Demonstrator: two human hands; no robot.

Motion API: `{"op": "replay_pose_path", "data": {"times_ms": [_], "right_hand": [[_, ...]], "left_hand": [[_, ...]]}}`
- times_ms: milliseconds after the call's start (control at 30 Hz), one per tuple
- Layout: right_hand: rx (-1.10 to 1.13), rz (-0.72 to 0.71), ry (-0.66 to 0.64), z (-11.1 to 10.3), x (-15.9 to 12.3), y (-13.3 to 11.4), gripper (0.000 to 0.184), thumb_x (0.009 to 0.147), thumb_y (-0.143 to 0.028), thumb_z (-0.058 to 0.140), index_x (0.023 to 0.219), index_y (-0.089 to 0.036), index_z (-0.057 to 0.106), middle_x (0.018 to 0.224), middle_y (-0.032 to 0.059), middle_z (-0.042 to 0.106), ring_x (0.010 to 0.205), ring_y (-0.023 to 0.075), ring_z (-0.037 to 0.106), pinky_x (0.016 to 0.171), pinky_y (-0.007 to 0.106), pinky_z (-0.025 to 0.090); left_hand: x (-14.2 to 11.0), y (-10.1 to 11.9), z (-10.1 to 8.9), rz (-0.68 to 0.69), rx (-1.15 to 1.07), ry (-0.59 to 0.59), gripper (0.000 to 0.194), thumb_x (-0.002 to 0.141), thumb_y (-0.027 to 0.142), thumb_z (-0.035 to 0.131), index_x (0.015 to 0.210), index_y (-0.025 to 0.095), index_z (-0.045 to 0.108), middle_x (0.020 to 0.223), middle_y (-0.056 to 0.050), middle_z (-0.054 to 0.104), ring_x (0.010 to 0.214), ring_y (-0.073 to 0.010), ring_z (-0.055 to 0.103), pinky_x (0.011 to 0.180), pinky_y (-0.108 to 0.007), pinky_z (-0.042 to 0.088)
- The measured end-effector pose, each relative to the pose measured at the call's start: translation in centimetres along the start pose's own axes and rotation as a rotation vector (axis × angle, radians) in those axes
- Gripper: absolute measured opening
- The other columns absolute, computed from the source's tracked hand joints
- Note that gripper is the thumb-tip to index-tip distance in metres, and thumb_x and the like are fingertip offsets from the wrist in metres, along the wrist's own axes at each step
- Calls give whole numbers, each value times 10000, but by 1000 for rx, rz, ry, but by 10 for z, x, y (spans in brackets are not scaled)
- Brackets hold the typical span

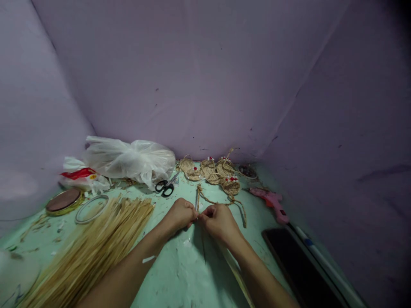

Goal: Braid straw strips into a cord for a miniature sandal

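Note:
My left hand [183, 214] and my right hand [218, 219] meet at the middle of the green table, both closed in a pinch on a braided straw cord [198, 201]. The cord runs up from my fingertips, bends and trails to the right across the table. Below my right hand a pale loose strand [236, 270] hangs toward me, and a thin dark strand dangles between my hands. Just beyond lie several small woven straw slippers [210, 172] with red and white beads. Black-handled scissors [165, 187] rest beyond my left hand.
A bundle of dry straw strips [105, 239] covers the left side, near a tape roll [92, 209] and a round tin [63, 202]. White plastic bags [131, 160] stand against the back wall. At right are a pink glue gun [271, 202] and a dark flat slab [298, 265].

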State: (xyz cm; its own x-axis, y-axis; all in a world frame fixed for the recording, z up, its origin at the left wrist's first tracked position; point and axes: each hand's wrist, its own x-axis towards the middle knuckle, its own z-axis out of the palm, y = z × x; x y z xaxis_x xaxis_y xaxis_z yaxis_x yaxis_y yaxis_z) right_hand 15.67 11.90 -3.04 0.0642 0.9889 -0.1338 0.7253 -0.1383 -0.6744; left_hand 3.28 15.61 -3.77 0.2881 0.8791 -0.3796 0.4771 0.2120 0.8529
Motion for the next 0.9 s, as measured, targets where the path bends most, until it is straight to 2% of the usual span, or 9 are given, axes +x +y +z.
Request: {"op": "replay_pose_path", "data": {"times_ms": [167, 333, 467, 567, 633, 667, 767, 833, 900], "right_hand": [[-104, -86, 88, 19, -23, -16, 216, 698, -150, 449, 671, -124, 662, 641, 109, 650, 545, 159, 542, 476, 251, 277], [-343, -113, -49, 31, -44, -32, 358, 665, -6, 404, 945, -75, 616, 850, 173, 652, 682, 215, 602, 535, 273, 313], [-346, -137, -59, 16, -42, -32, 204, 692, -151, 469, 784, -121, 649, 775, 153, 660, 635, 220, 591, 513, 277, 312], [-165, -94, 92, -4, -29, -22, 271, 747, -329, 434, 654, -166, 630, 615, 88, 640, 548, 171, 549, 494, 259, 308], [69, -67, 225, -9, -16, -15, 235, 743, -314, 436, 775, -170, 619, 691, 58, 643, 611, 149, 546, 541, 239, 340], [212, -46, 205, -8, -9, -12, 215, 720, -288, 458, 806, -156, 605, 721, 55, 639, 642, 144, 546, 554, 229, 355], [590, 101, -88, 8, 7, -5, 167, 689, -231, 443, 737, -126, 563, 587, 15, 574, 513, 104, 501, 481, 203, 348], [640, 147, -176, 20, 13, -1, 137, 669, -202, 427, 681, -127, 542, 493, -26, 489, 418, 73, 419, 424, 191, 297], [572, 115, -146, 27, 16, 4, 101, 631, -180, 440, 602, -130, 524, 447, -48, 417, 391, 54, 342, 399, 185, 241]], "left_hand": [[-4, 8, 1, -45, -27, 0, 206, 538, 113, 424, 341, 156, 384, 253, 43, 298, 263, -49, 215, 348, -207, 140], [-1, 0, -2, 38, -122, -96, 125, 509, 131, 452, 383, 132, 442, 313, 45, 344, 329, -43, 241, 383, -207, 151], [4, -10, -8, 66, -174, -159, 77, 496, 173, 519, 457, 123, 475, 356, 59, 361, 361, -38, 260, 395, -202, 154], [4, -11, -13, 40, -248, -230, 118, 508, 206, 532, 466, 142, 443, 337, 76, 322, 322, -30, 219, 372, -205, 112], [3, -9, -16, 25, -276, -260, 128, 522, 222, 536, 480, 148, 439, 335, 83, 307, 306, -27, 200, 363, -205, 92], [2, -8, -16, 17, -280, -269, 123, 528, 223, 534, 490, 149, 443, 336, 84, 303, 301, -26, 195, 361, -204, 85], [0, -5, -17, 9, -270, -258, 88, 522, 191, 506, 491, 151, 435, 336, 84, 299, 299, -25, 193, 362, -202, 79], [0, -5, -16, 10, -253, -253, 72, 519, 176, 480, 487, 155, 419, 340, 83, 291, 305, -27, 186, 366, -203, 79], [0, -6, -15, 20, -212, -269, 63, 525, 175, 468, 494, 158, 416, 350, 83, 282, 317, -31, 179, 371, -206, 88]]}}
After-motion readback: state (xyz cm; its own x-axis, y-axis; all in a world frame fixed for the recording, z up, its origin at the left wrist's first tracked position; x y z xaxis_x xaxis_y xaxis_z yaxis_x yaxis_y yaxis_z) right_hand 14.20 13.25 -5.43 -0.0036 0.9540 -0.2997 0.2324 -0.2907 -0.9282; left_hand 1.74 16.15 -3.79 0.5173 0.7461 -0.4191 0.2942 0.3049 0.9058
